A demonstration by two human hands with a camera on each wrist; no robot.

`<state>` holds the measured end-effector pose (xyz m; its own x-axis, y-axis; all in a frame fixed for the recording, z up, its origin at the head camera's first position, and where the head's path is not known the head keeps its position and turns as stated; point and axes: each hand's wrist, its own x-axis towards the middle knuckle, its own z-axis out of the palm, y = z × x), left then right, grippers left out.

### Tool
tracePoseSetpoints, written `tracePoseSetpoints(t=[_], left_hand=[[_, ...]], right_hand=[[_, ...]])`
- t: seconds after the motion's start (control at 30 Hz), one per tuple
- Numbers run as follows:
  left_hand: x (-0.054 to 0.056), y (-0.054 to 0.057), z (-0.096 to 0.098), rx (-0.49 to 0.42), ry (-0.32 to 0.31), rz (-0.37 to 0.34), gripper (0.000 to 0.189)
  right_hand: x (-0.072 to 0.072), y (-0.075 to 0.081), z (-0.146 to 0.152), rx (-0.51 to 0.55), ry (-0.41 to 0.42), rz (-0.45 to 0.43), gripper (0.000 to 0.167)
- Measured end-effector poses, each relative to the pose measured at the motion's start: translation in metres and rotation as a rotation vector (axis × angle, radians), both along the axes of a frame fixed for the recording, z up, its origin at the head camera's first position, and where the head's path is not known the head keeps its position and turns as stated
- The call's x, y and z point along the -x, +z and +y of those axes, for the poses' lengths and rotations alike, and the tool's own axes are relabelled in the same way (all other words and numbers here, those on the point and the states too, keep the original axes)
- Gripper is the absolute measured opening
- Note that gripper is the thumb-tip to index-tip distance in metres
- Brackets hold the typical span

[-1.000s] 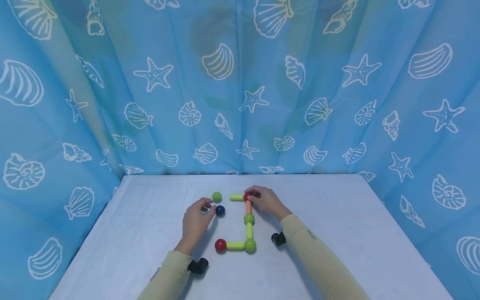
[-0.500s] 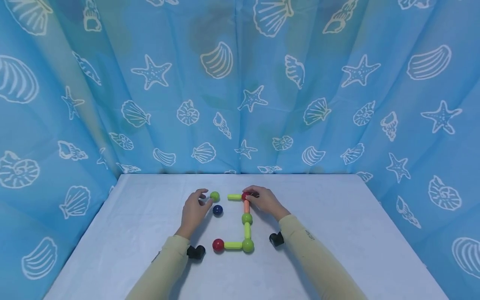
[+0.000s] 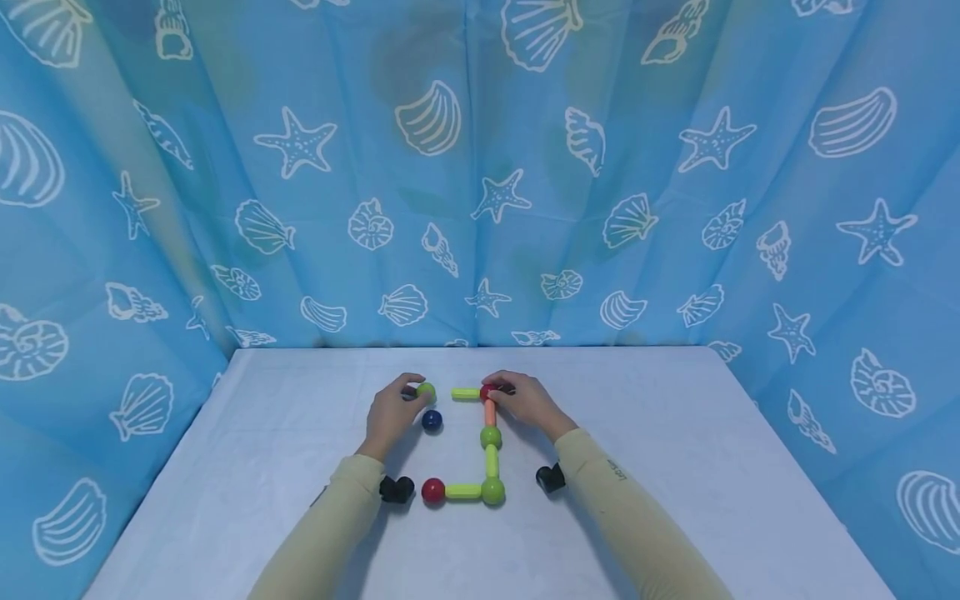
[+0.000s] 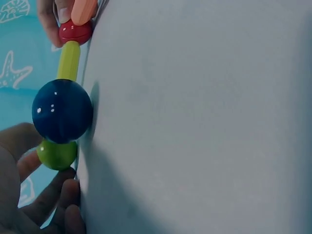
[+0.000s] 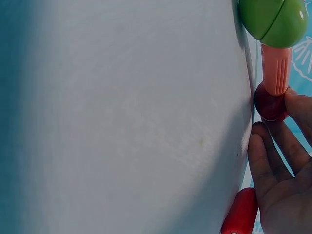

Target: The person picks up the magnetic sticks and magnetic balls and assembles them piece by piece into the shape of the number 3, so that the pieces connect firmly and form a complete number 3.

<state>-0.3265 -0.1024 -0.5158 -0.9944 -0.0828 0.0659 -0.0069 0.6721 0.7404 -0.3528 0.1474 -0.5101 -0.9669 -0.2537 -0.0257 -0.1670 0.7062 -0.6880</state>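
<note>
My left hand (image 3: 392,410) has its thumb and fingers around a loose green ball (image 3: 427,392), pinching it. Just in front of that sits a dark blue ball (image 3: 432,421), which partly covers the green one in the left wrist view. My right hand (image 3: 529,403) grips a red ball (image 5: 269,102) between thumb and fingers. A yellow-green rod (image 3: 466,394) extends left from this red ball, and an orange rod (image 3: 491,417) joins it to a green ball (image 3: 491,437). From there another yellow-green rod (image 3: 492,461) runs to the near green corner ball (image 3: 492,491).
A near yellow-green rod (image 3: 463,492) ends at another red ball (image 3: 433,491). The right wrist view catches a red piece (image 5: 241,212) below the hand. Black wrist-worn cameras are near both sleeves. A blue shell-print curtain (image 3: 480,167) borders the white table (image 3: 300,417).
My left hand has moved away from beside the blue ball, up to the green ball, and its fingers have closed on that. My right hand stays at the red ball. The head view has shifted slightly.
</note>
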Motion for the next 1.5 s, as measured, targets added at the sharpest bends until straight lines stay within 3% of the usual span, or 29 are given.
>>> tracePoseSetpoints(t=[0.97,1.5], left_hand=[[0.007,0.009,0.009,-0.062,-0.058,-0.047,0.030],[0.014,0.005,0.014,-0.080,-0.114,-0.072,0.027]], right_hand=[[-0.002,0.002,0.000,-0.002,-0.007,0.000,0.025],[-0.002,0.002,0.001,0.005,-0.014,-0.010,0.026]])
